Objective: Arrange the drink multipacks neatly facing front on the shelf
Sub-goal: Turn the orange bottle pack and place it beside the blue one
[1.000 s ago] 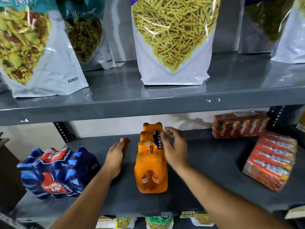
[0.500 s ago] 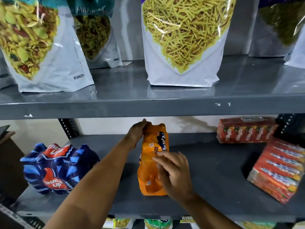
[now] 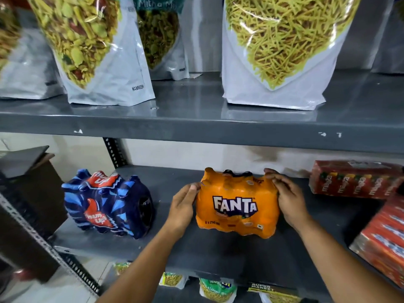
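The grey metal shelf (image 3: 218,254) carries the drink packs on its painted, slightly scuffed deck, with a second deck overhead bearing glossy snack pouches (image 3: 273,51) stood upright so their clear windows show.

Near the shelf's right edge, red carton multipacks (image 3: 354,179) lie flat-sided and boxy, one along the back and another tilted at the front right corner, so that end looks not yet squared up.

Toward the left edge sits the blue multipack (image 3: 107,201), shrink-wrapped and lumpy over its bottles, turned at an angle to the front.

The orange Fanta multipack (image 3: 237,204) stands mid-shelf, well back from the front edge, its logo face to the aisle; the tight film bulges over bottle shoulders.

The left hand (image 3: 182,207) and right hand (image 3: 286,197) each press an end of it, fingers spread and flat against the wrap, a two-sided grip clamped on the pack, probably to true its facing without crushing the soft film.
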Demonstrator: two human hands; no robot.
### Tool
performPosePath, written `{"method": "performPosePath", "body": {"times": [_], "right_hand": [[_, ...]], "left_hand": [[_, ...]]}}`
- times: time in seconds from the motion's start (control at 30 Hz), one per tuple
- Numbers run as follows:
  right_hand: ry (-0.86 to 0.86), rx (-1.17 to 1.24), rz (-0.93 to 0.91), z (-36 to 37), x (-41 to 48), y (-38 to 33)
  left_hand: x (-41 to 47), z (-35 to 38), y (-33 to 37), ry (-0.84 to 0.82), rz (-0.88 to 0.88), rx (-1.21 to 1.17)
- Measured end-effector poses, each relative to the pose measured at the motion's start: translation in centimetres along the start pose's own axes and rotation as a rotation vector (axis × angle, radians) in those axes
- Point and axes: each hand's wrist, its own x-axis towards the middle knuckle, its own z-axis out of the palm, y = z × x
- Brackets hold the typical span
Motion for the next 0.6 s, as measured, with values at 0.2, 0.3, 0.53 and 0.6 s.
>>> {"method": "performPosePath", "body": {"times": [0.2, 0.3, 0.53, 0.6], "right_hand": [[0.072, 0.259, 0.25, -0.5, -1.8, 3.4], [0.016, 0.239, 0.322, 0.0, -2.9, 4.3], [0.083, 0.274, 0.343, 0.5, -4.8, 3.6], [0.104, 0.301, 0.372, 0.5, -5.7, 3.6]], "left_hand": [[0.5, 1.6, 0.2, -0.054, -0.257, -0.205], [0.2, 2.3, -0.3, -0.055, -0.354, -0.236], [-0.8, 2.4, -1.9, 0.026, -0.385, -0.208], [-1.5, 2.3, -2.7, 0.058, -0.394, -0.208]]}}
